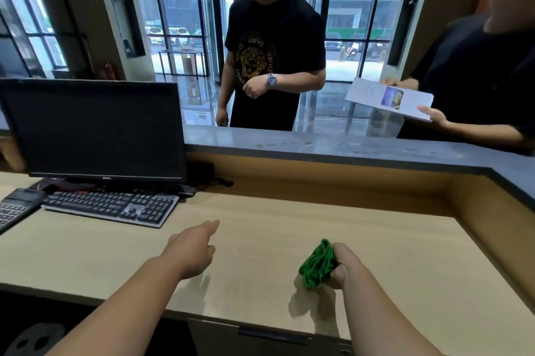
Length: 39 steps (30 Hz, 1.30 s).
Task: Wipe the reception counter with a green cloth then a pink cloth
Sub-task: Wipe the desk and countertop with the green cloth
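Green cloth (pixel 317 264) is sitting bunched into a ball in the right hand (pixel 348 266), whose fingers (pixel 338 276) are curling tight round it. It is hanging over the near middle of the wooden tabletop (pixel 260 219), seemingly lifted just clear of the surface. The wad is lying on the inner side of that hand, showing no long axis. Left hand (pixel 192 251) is hovering well apart, fingers straight, holding nothing. Pink cloth is not showing.
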Available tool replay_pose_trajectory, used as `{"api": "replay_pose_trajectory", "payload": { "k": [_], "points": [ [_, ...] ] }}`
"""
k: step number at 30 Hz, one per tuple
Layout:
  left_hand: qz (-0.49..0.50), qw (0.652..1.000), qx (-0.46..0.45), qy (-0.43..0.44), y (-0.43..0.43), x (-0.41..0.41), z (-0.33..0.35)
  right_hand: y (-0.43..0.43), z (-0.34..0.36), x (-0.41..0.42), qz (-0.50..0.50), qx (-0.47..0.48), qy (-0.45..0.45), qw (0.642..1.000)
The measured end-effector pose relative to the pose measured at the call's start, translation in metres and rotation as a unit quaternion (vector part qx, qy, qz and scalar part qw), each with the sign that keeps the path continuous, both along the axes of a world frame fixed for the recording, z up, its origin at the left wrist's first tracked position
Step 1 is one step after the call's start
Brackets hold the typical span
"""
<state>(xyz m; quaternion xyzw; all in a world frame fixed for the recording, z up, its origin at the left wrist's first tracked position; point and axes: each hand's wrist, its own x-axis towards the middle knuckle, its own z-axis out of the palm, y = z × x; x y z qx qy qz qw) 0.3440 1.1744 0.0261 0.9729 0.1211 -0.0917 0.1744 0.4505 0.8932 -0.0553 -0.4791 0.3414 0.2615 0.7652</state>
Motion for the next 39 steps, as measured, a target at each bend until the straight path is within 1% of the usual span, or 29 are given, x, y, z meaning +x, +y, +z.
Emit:
{"api": "replay_pose_trajectory", "payload": {
  "k": [3,6,8,9,10,11,13,15,16,17,18,21,22,23,25,28,31,35,37,39],
  "points": [
    [0.010,1.000,-0.001,-0.003,0.005,0.022,0.001,0.011,0.025,0.039,0.030,-0.013,-0.036,0.999],
    [0.026,1.000,-0.012,-0.006,0.007,0.051,0.002,0.023,0.068,0.089,0.041,-0.017,-0.110,0.993],
    [0.035,0.999,-0.014,-0.014,0.008,0.073,0.005,0.028,0.096,0.125,0.049,-0.071,-0.183,0.979],
    [0.039,0.999,-0.017,-0.017,0.007,0.082,0.007,0.028,0.110,0.139,0.050,-0.125,-0.230,0.964],
    [0.039,0.999,-0.020,-0.022,0.006,0.092,0.009,0.030,0.120,0.156,0.055,-0.182,-0.283,0.940],
    [0.037,0.999,-0.019,-0.025,0.004,0.102,0.012,0.031,0.127,0.173,0.078,-0.248,-0.332,0.907],
    [0.029,0.999,-0.015,-0.033,0.000,0.119,0.015,0.034,0.136,0.201,0.146,-0.375,-0.406,0.821],
    [0.032,0.998,-0.023,-0.043,-0.004,0.134,0.016,0.038,0.135,0.222,0.199,-0.479,-0.447,0.729],
    [0.033,0.998,-0.027,-0.048,-0.006,0.140,0.016,0.040,0.132,0.231,0.217,-0.519,-0.453,0.692],
    [0.032,0.998,-0.029,-0.052,-0.007,0.145,0.016,0.040,0.126,0.240,0.231,-0.547,-0.452,0.666],
    [0.028,0.998,-0.027,-0.056,-0.008,0.149,0.016,0.041,0.120,0.248,0.246,-0.570,-0.451,0.641],
    [0.021,0.997,-0.019,-0.067,-0.006,0.160,0.014,0.042,0.102,0.259,0.322,-0.637,-0.409,0.569],
    [0.023,0.997,-0.021,-0.070,-0.003,0.163,0.014,0.044,0.099,0.261,0.333,-0.658,-0.398,0.546],
    [0.026,0.997,-0.021,-0.072,-0.001,0.166,0.013,0.047,0.098,0.264,0.335,-0.670,-0.393,0.533],
    [0.029,0.997,-0.017,-0.072,0.006,0.172,0.011,0.055,0.100,0.271,0.342,-0.676,-0.383,0.528],
    [0.027,0.997,-0.012,-0.071,0.017,0.183,0.010,0.072,0.101,0.281,0.359,-0.675,-0.344,0.545],
    [0.021,0.997,-0.002,-0.073,0.030,0.196,0.010,0.099,0.100,0.282,0.349,-0.681,-0.307,0.566],
    [0.013,0.997,-0.006,-0.078,0.054,0.213,0.009,0.160,0.102,0.279,0.342,-0.672,-0.310,0.579],
    [0.011,0.996,-0.011,-0.087,0.071,0.217,0.007,0.200,0.100,0.277,0.355,-0.662,-0.333,0.570],
    [0.010,0.995,-0.022,-0.093,0.086,0.221,0.006,0.241,0.098,0.274,0.382,-0.649,-0.371,0.543]
  ]
}}
